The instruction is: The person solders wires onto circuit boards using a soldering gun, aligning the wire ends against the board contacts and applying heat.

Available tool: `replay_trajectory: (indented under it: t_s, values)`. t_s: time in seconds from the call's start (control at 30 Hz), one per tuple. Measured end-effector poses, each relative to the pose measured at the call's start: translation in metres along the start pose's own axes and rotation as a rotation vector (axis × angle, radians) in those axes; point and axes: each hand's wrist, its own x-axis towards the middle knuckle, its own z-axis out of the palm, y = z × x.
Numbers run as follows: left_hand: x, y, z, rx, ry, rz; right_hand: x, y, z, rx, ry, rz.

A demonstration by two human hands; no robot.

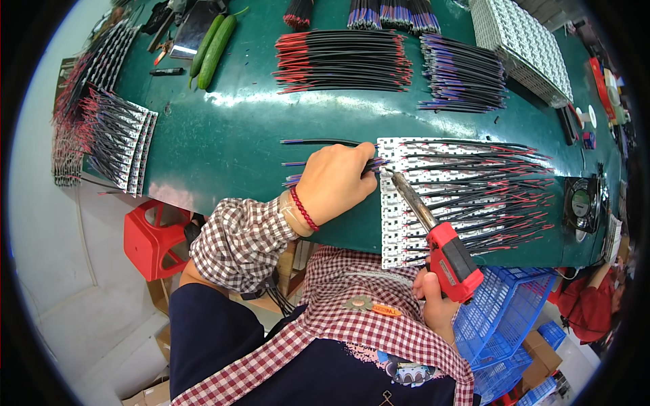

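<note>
My left hand (336, 179) is closed on thin black wires (292, 164) with blue-purple ends, at the left edge of a white circuit board panel (393, 233). My right hand (435, 304) grips a red and black soldering gun (452, 260). Its metal barrel slants up to the left, and the tip is close to the wire ends by my left fingers. Whether the tip touches the board cannot be made out. Many black wires with red ends (487, 183) lie across the panel, pointing right. A single loose wire (311, 141) lies above my left hand.
Bundles of red-ended wires (342, 61) and purple-ended wires (464, 74) lie at the back. Wired panels (125, 142) stack at the left, bare ones (521, 47) at far right. Two cucumbers (217, 51), a small black fan (582, 203), a red stool (152, 240) and blue crates (504, 311) surround.
</note>
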Motion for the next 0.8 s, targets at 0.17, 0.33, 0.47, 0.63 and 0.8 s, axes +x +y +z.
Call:
replay_trajectory:
  t_s: [0.17,0.33,0.47,0.63,0.8]
  values:
    - [-0.001,0.000,0.000,-0.002,-0.005,-0.003,-0.001,-0.006,0.008,0.025,0.050,0.052]
    - [0.000,0.001,0.000,-0.010,-0.003,-0.004,0.003,0.001,0.002,-0.135,-0.043,-0.009]
    - [0.000,0.001,-0.001,-0.002,-0.017,-0.015,0.002,-0.011,0.009,0.075,0.066,-0.025]
    - [0.000,-0.001,0.000,-0.010,-0.008,-0.009,0.002,-0.012,0.005,0.101,0.047,-0.088]
    - [0.003,-0.001,-0.002,-0.028,-0.044,-0.021,0.002,-0.006,0.004,0.094,0.009,-0.076]
